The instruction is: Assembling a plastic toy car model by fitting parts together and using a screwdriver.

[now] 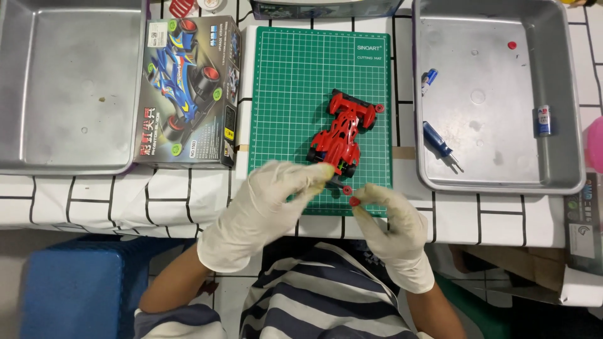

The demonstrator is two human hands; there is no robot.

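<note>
lying flat left of the green mat, between it and the left tray: a rectangular toy-car box, dark grey, showing a blue racer with red and green wheels, a small white sticker sitting at its top left corner. lying in the right tray: a small battery wearing a blue, white and red label. peeking in at the right edge: a grey-green printed carton, partly cut off.
</note>
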